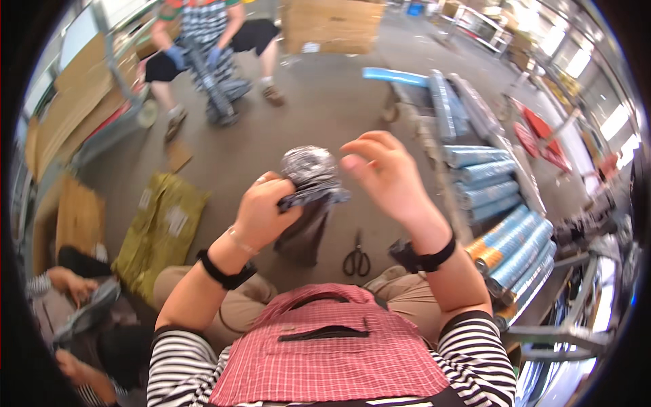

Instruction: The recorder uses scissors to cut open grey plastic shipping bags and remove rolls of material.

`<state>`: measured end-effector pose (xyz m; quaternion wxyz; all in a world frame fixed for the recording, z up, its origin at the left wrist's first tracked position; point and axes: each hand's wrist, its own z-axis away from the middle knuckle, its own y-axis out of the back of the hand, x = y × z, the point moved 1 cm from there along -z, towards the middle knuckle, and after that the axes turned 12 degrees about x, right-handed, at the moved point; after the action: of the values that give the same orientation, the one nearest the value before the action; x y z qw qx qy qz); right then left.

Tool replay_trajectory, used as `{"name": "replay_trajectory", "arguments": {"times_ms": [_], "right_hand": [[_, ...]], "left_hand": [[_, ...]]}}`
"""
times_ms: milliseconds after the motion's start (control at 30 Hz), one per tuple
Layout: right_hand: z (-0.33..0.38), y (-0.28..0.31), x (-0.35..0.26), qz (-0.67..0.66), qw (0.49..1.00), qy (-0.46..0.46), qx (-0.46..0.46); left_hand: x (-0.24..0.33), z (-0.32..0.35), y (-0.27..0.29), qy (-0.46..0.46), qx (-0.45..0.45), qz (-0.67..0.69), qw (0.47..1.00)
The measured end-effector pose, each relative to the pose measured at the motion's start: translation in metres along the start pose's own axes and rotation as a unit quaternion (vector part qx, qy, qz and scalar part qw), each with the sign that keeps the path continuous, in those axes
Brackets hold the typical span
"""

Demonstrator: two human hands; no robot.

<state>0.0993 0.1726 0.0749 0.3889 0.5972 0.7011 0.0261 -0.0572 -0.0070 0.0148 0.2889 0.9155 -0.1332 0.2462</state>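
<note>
My left hand is closed on the gathered dark plastic near the top of an upright wrapped roll. Crumpled, shiny silvery film covers the roll's rounded upper end. My right hand is raised just to the right of that end, apart from it, with thumb and fingers spread and nothing between them. Black-handled scissors lie on the floor in front of my legs, right of the roll's lower part.
Several blue-wrapped rolls lie on a low rack at the right. A yellow-green woven sack is on the left floor. Ahead, a gloved co-worker holds a dark wrapped bundle; another person's hand shows lower left. A cardboard box stands behind.
</note>
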Motion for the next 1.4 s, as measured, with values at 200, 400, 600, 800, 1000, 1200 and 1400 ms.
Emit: {"name": "replay_trajectory", "arguments": {"times_ms": [200,400,600,800,1000,1200,1400], "right_hand": [[-0.002,-0.034,0.015,-0.137,0.97,-0.098,-0.173],[-0.01,-0.054,0.051,-0.127,0.968,-0.127,-0.177],[-0.019,-0.049,0.075,-0.173,0.921,-0.307,-0.164],[-0.014,-0.047,0.072,-0.196,0.929,-0.28,-0.144],[0.002,-0.062,0.042,-0.246,0.935,-0.218,-0.13],[0.022,-0.064,0.027,-0.3,0.913,-0.221,-0.165],[0.054,-0.07,0.027,-0.31,0.876,-0.294,-0.222]], "left_hand": [[0.007,0.007,-0.005,-0.069,-0.059,-0.02,0.996],[0.004,0.049,-0.03,-0.156,-0.25,0.001,0.956],[-0.017,0.078,-0.035,0.007,-0.523,-0.063,0.85],[-0.022,0.02,-0.009,0.157,-0.28,0.066,0.945],[-0.009,-0.014,-0.012,0.047,0.029,-0.053,0.997],[-0.009,-0.007,-0.019,0.074,-0.006,0.071,0.995],[-0.024,-0.002,-0.01,0.05,0.042,0.032,0.997]]}}
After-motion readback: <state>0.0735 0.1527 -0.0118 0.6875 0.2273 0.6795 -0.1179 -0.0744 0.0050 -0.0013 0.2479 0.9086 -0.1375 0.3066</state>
